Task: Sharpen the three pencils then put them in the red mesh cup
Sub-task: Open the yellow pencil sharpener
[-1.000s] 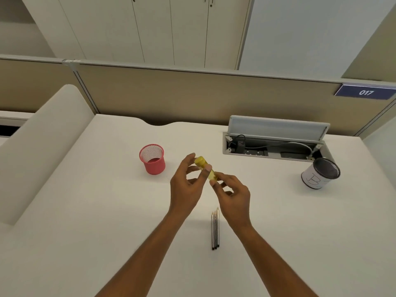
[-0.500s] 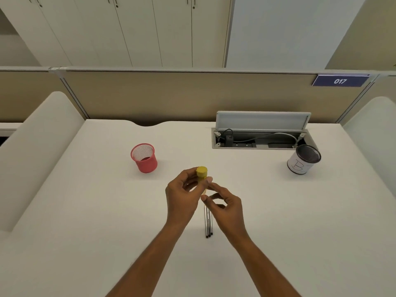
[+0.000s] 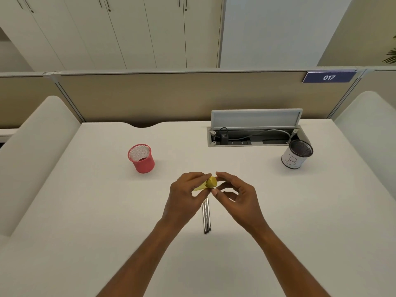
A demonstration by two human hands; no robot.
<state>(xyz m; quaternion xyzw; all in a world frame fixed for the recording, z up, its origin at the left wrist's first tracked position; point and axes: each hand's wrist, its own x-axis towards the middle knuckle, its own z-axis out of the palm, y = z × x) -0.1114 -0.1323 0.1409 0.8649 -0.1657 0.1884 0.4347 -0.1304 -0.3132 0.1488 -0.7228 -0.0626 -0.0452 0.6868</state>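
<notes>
A yellow pencil sharpener [image 3: 209,183] is held above the white desk [image 3: 85,211], lying roughly level with its round yellow cap pointing right. My left hand [image 3: 185,196] grips its clear yellow body. The thumb and forefinger of my right hand [image 3: 234,197] pinch the cap end. Three dark pencils [image 3: 206,219] lie side by side on the desk just under my hands, their far ends hidden by my fingers. The red mesh cup [image 3: 141,157] stands upright to the far left of my hands with nothing visible in it.
A black mesh cup [image 3: 296,154] wrapped in white paper marked "B" stands at the far right. Behind it an open cable tray [image 3: 252,138] with its lid up is set into the desk. A beige partition [image 3: 171,97] closes the back; padded dividers flank both sides.
The sharpener has turned from upright to lying sideways with the cap toward the right. My right fingers have moved onto the cap end. The camera has also shifted.
</notes>
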